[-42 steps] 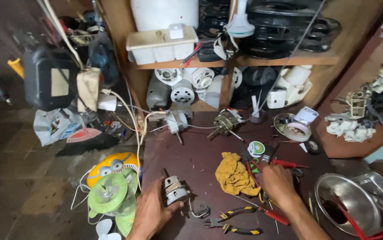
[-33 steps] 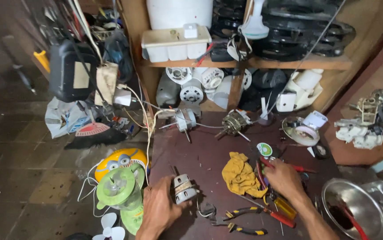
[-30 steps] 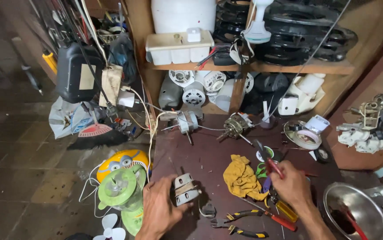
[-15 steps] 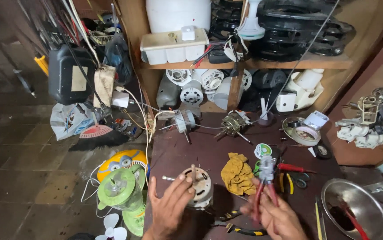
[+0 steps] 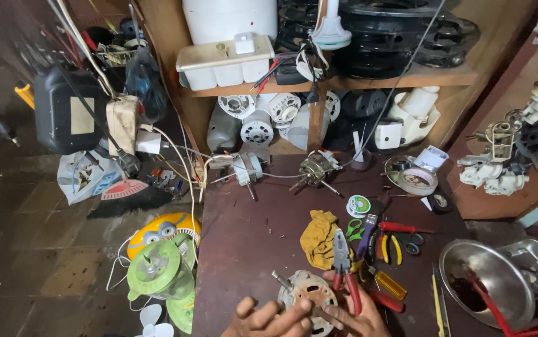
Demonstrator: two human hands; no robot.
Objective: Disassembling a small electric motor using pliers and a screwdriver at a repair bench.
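A round fan motor [image 5: 307,289] with a short shaft lies on the dark red table [image 5: 244,231] near its front edge. My left hand [image 5: 268,318] holds the motor from below, fingertips on its lower rim. My right hand [image 5: 357,319] grips red-handled pliers [image 5: 346,272] just right of the motor, with the grey jaws pointing up and away from me. Both hands are cut off by the bottom of the picture.
A yellow cloth [image 5: 317,237], a green solder spool [image 5: 357,205] and several hand tools [image 5: 391,247] lie behind the motor. A steel bowl [image 5: 485,288] sits at right. A green and yellow toy fan [image 5: 157,269] stands left of the table. Shelves [image 5: 400,80] behind hold fan parts.
My right hand took the red-handled pliers from the tool pile and brought them beside the motor. My left hand turned the motor flat and both hands drew nearer to me.
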